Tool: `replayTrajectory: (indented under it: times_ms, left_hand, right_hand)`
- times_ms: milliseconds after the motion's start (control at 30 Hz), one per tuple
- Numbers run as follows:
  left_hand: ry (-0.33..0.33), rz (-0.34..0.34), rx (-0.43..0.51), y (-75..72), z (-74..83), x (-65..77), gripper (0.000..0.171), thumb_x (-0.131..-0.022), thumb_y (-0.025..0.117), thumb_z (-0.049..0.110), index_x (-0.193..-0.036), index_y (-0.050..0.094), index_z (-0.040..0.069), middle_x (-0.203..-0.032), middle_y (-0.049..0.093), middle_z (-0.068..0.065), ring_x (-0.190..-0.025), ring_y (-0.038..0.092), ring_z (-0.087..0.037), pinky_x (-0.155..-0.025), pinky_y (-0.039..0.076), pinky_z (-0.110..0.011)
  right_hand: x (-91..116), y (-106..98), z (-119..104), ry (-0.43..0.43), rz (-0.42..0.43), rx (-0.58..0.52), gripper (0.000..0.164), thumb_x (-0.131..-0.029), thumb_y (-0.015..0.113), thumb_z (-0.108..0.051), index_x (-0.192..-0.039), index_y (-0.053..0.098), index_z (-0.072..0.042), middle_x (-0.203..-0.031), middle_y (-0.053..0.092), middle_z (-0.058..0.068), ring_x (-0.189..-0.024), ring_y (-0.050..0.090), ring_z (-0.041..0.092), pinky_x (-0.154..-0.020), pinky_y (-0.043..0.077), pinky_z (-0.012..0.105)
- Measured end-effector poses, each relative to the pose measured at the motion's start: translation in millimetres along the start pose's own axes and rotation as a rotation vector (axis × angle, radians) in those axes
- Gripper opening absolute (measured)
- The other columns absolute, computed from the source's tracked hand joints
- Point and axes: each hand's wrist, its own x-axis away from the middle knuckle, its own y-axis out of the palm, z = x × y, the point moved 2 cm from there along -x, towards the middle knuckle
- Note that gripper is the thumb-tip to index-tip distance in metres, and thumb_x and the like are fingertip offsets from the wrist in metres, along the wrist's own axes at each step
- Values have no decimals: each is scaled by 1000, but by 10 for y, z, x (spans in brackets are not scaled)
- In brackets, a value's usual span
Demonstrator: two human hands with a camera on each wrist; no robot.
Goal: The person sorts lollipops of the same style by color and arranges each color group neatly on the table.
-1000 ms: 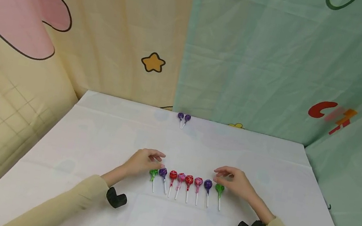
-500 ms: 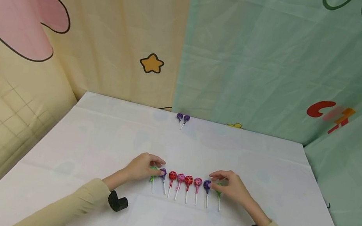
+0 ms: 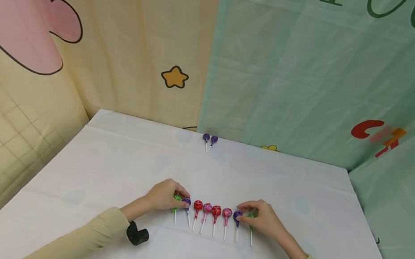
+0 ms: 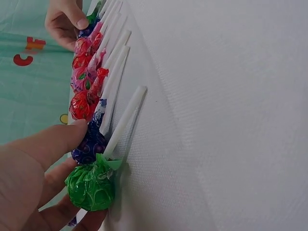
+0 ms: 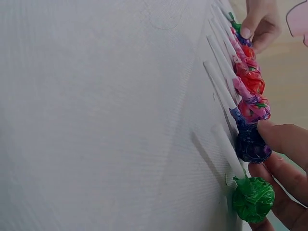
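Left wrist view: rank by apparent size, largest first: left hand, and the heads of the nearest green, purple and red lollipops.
1. Left hand
2. Green lollipop head, helped by nearness to the camera
3. Unranked: purple lollipop head and red lollipop head; they look close, and the purple is partly hidden.

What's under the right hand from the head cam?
A green lollipop: its stick and part of its head show; the right hand covers the rest. It also pinches a purple lollipop, mostly visible. Anything beneath the palm is hidden.
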Motion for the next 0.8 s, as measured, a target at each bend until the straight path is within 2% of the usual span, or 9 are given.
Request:
replayTrajectory:
  times_ms: [200,333,633,800]
  left_hand:
    - [-2,13,-98,22,29,8,24,-80,77,32,-98,77,15,-93,74,4,-80,54,-7,-69,41,-24]
    - [8,51,-156,37,66,19,24,-79,78,31,-96,77,15,-90,73,3,-79,53,-8,-67,41,-26]
    - [10,136,-225,82,80,41,22,-78,79,30,-94,77,15,-91,73,0,-78,54,-10,-66,44,-28]
    - [11,146,-239,93,76,47,22,-78,79,30,-94,77,15,-91,73,-1,-77,54,-11,-66,44,-28]
  right_hand:
    - [21,16,17,30,-23,-12,26,-81,76,-31,-101,74,-15,-93,72,-3,-80,50,8,-66,42,21]
    - [24,17,23,57,-23,-24,26,-81,76,-32,-101,75,-16,-94,71,-3,-82,49,9,-67,41,22]
    - [-10,22,35,47,-27,-32,27,-81,76,-33,-101,75,-15,-96,72,-2,-83,49,8,-69,42,22]
    - [-3,30,31,45,-18,-34,26,-81,77,-31,-101,76,-15,-95,71,-2,-81,49,8,-67,41,22]
